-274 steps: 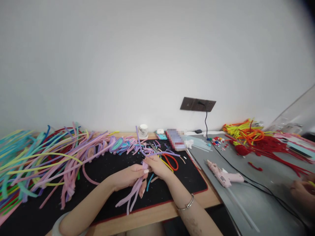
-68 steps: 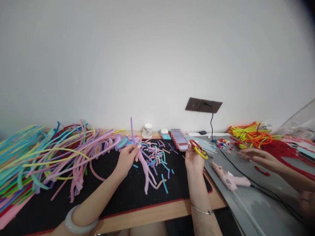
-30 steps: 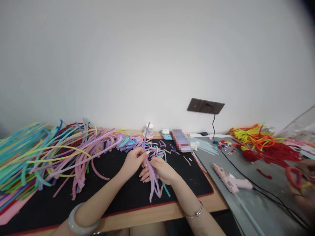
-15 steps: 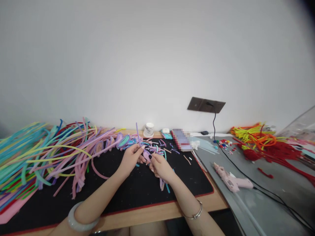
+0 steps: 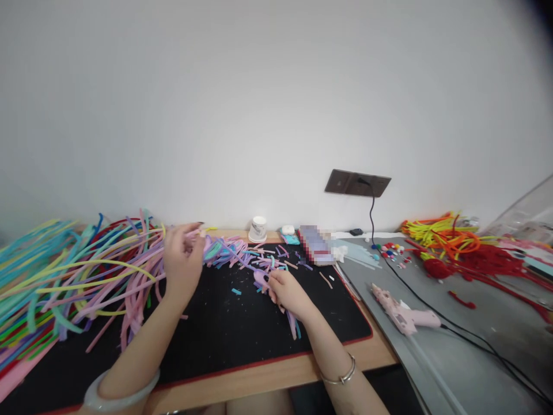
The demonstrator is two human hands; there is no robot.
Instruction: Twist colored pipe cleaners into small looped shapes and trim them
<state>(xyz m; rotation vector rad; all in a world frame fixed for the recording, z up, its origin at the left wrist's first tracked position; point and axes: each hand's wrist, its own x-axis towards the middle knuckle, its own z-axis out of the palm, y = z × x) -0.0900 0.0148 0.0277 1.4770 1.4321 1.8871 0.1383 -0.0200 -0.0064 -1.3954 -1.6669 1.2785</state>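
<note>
My right hand [image 5: 286, 292] pinches a lilac pipe-cleaner shape [image 5: 260, 278] above the black mat [image 5: 233, 331]. A thin purple stem appears to run from it up and left, over a heap of cut pieces. A small black spot shows where my fingertips meet the shape. My left hand [image 5: 184, 262] is raised at the right side of the pastel pipe-cleaner pile [image 5: 116, 276]. Its fingers are bent, with thumb and forefinger close together; whether anything is between them is hidden. Short pipe-cleaner offcuts [image 5: 235, 291] lie about on the mat.
A white cup [image 5: 258, 226] stands by the wall, left of a blurred-out box [image 5: 317, 245]. On the grey surface at right lie a pink glue gun [image 5: 404, 311] with its black cord, small pompoms [image 5: 392, 249], and red and yellow pipe cleaners [image 5: 453, 245].
My left hand has left the lilac shape and moved left and up to the pastel pile. My right hand keeps its hold, nearly in place. The view has shifted slightly.
</note>
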